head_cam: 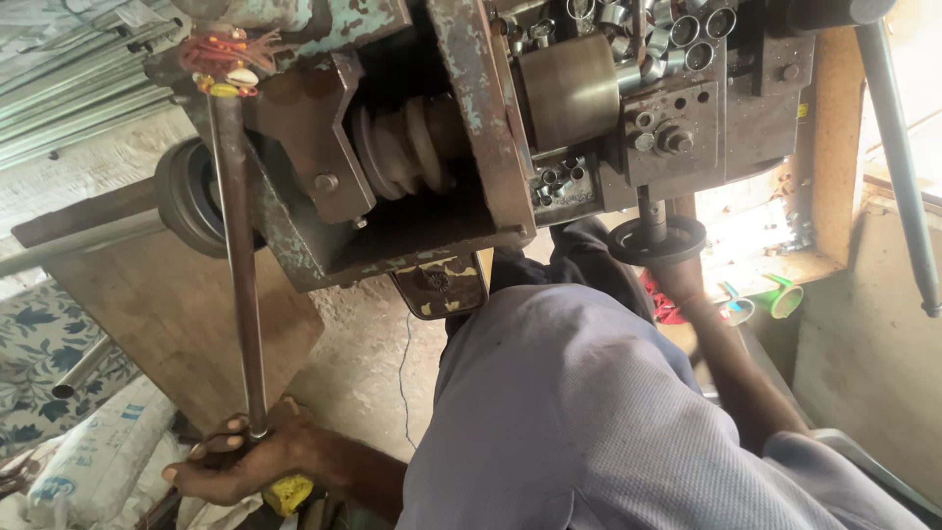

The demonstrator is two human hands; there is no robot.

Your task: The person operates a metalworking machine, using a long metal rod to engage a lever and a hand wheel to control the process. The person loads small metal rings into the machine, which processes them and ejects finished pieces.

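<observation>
Daylight from two o'clock blew out the window opening [756, 231]; the machine's [442, 147] underside lay dim, edges slightly soft.

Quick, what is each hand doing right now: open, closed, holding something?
Left hand: closed around the end of the long metal rod.
Right hand: hidden behind the black handwheel; cannot be told.

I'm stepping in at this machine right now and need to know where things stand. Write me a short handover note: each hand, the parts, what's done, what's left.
Left hand: gripped around the lower end of the long thin metal rod, which runs up into the worn, teal-painted metal machine.
Right hand: arm reaches up to the small black handwheel under the machine; the hand itself is mostly hidden behind it.
Parts: short cut metal tube rings lie piled on top of the machine, a few more in the little tray below.
Done: many rings already cut.
Left: most of the rod remains outside the machine.
</observation>
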